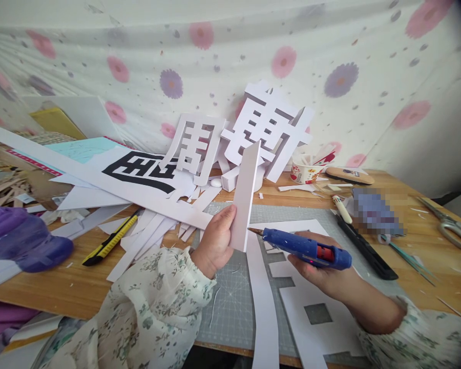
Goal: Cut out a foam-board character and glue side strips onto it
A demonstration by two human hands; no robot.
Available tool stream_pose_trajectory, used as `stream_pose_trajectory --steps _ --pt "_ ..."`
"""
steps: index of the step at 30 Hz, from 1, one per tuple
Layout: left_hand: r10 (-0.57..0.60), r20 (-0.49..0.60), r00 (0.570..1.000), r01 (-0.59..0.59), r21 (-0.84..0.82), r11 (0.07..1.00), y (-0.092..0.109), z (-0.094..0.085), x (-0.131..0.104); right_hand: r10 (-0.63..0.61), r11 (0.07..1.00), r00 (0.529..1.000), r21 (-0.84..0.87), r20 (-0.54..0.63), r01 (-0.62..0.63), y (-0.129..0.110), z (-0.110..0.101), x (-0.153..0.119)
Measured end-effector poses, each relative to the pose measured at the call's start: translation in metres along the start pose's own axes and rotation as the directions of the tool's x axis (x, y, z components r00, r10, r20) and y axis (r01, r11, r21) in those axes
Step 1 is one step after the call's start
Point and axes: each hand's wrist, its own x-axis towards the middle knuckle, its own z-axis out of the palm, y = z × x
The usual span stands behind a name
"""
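My left hand (pixel 215 243) is closed on a white foam board strip (pixel 246 200), held upright above the cutting mat. In my right hand (pixel 328 282) is a blue hot glue gun (pixel 303 248), lying level with its metal tip at the strip's right edge; whether they touch I cannot tell. A long white strip (pixel 80 171) runs from the far left to behind my left hand; whether the hand also holds it is hidden. Below both hands, a white cut-out character (pixel 294 307) with square openings rests on the grey cutting mat (pixel 230 302).
White raised characters (pixel 249 120) stand at the back by the flowered curtain. A yellow utility knife (pixel 113 238) lies left among paper scraps (pixel 146 236). On the right are a black knife (pixel 369 248), scissors (pixel 451 225), tweezers (pixel 411 253) and a paper cup (pixel 305 171).
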Motion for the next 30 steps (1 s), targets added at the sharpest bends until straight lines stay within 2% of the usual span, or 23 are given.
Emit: stream_pose_trajectory --steps 8,15,24,30 --pt "-0.001 -0.003 1.000 0.001 0.009 1.000 0.001 0.000 0.000 0.030 0.999 0.999 0.009 0.016 -0.030 -0.003 0.000 0.001" --pt "0.011 0.010 1.000 -0.011 -0.002 1.000 0.000 0.000 0.001 -0.036 0.998 0.999 0.051 0.014 0.035 0.006 0.003 -0.001" --pt "0.030 -0.003 1.000 -0.030 0.026 0.999 -0.001 -0.002 0.003 -0.018 0.977 0.988 0.211 0.156 -0.015 0.014 -0.001 -0.006" --pt "0.077 -0.007 0.997 -0.077 0.052 0.996 -0.002 -0.003 0.002 -0.153 0.969 0.984 0.210 0.089 0.131 0.004 -0.003 0.005"
